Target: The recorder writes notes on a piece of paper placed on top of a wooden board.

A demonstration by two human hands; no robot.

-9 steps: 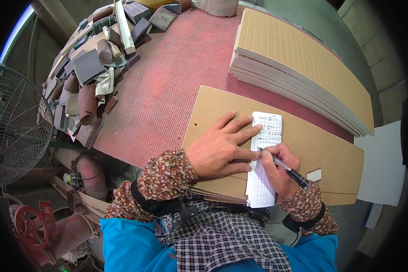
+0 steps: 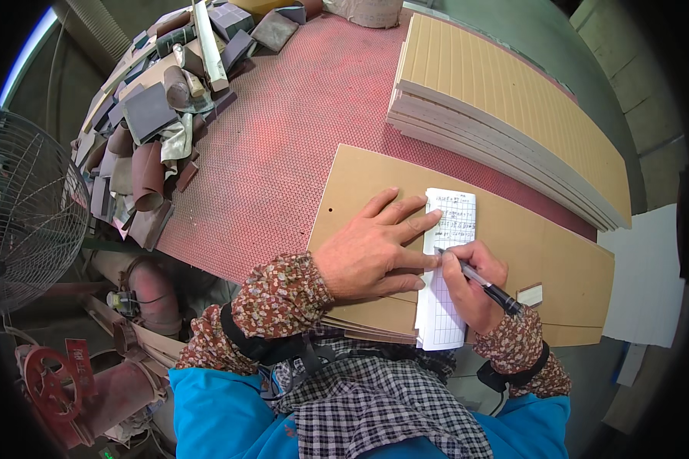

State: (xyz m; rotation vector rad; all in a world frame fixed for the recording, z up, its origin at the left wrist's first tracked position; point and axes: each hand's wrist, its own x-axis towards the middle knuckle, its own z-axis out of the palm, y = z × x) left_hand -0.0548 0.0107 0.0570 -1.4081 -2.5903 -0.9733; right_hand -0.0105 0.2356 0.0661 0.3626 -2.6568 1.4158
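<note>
The left hand [image 2: 371,249] lies flat and open on a small gridded notepad [image 2: 445,269], with its fingers spread out. It presses the left side of the pad down and holds nothing. The right hand [image 2: 475,283] is closed around a black pen [image 2: 478,279]. The tip of the pen touches the pad about halfway down, just beside the left fingertips. The top part of the pad has writing on it and the lower part is blank.

The notepad sits on a long tan board [image 2: 528,252]. This board is the top one of a thin pile at the near edge of a red bumpy surface [image 2: 283,153]. A small pale tag [image 2: 530,294] lies on the board, near the right wrist.

Farther back on the right there is a bigger stack of tan boards [image 2: 505,107], apart from the near board. On the left side of the surface is a heap of worn sanding sheets and rolls [image 2: 157,122]. A round wire fan [image 2: 27,214] stands far to the left, lower than the surface.

The person wears flowery sleeves and a blue and checked top.
</note>
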